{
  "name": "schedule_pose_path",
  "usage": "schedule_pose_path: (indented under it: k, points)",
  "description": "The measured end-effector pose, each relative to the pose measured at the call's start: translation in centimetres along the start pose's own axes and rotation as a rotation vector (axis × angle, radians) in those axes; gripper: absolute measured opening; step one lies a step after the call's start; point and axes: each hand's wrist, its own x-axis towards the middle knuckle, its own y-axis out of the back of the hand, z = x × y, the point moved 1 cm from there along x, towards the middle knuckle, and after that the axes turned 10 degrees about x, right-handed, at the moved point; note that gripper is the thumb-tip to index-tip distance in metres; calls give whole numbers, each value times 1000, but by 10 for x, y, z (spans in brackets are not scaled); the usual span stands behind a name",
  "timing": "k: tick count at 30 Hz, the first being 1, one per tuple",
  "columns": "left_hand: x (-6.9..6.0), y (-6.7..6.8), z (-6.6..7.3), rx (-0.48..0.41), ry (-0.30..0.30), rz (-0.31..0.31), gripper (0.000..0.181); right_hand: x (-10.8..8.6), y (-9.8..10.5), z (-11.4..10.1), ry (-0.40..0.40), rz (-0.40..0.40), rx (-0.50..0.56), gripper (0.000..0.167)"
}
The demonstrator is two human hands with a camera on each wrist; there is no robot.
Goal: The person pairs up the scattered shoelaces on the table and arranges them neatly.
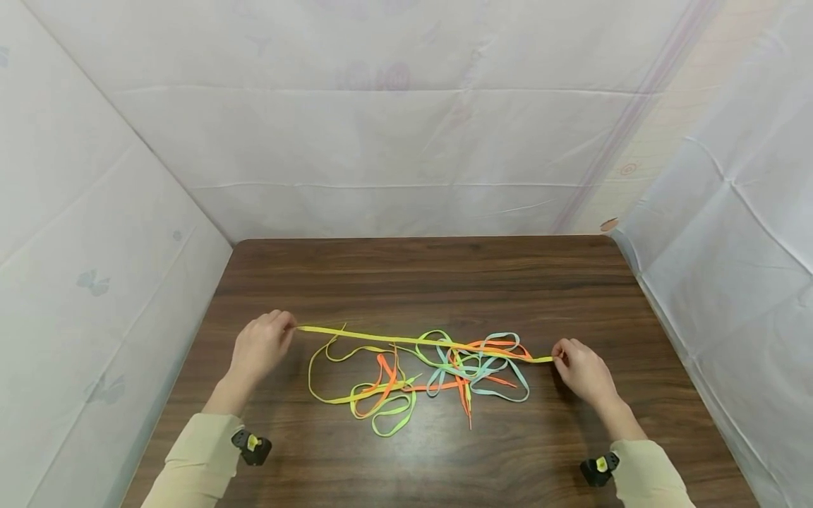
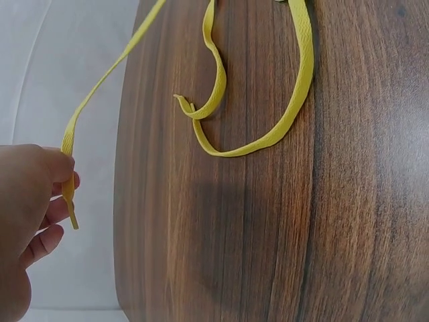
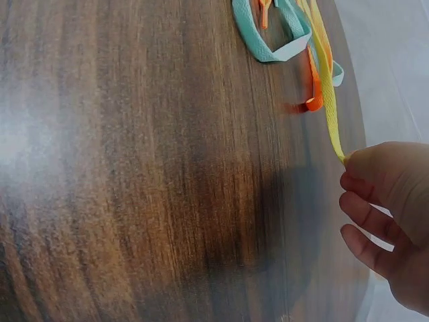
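A yellow shoelace [image 1: 381,339] runs nearly straight between both hands, above a tangle of other laces. My left hand [image 1: 263,342] pinches one end between thumb and finger; in the left wrist view the lace's tip [image 2: 73,218] pokes out below the thumb. My right hand [image 1: 586,372] pinches the other part of it at the right, with the lace [image 3: 330,100] leading up from the thumb in the right wrist view. Under it lie a light blue lace [image 1: 524,384], orange laces [image 1: 438,386], a green lace [image 1: 394,432] and more yellow lace [image 1: 310,374], loosely looped together.
The laces lie on a dark brown wooden table [image 1: 413,282] with rounded far corners. White sheets hang behind it [image 1: 381,141] and on both sides. Each wrist carries a small black camera, the left one [image 1: 252,447] near the table's front.
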Motion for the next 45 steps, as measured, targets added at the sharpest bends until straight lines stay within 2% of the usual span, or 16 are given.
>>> schedule_pose_path:
  k: [9, 16, 24, 31, 39, 45]
  points:
    - [0, -1, 4, -5, 11, -36, 9, 4, 2, -3, -29, 8, -14, 16]
    - [-1, 0, 6, -9, 14, -45, 10, 15, 1, -14, -26, -7, -48, 16]
    - [-2, -2, 6, -10, 4, -32, 12, 38, -14, -39, 57, -14, -26, 15]
    - [-3, -5, 8, -14, -5, -35, 12, 59, -29, -63, 108, -72, -3, 16]
    - [-4, -8, 9, -10, -3, -37, 11, 72, -46, -83, 205, -127, -1, 17]
    - [-5, -9, 10, -8, 1, -43, 12, 80, -61, -96, 305, -89, -2, 20]
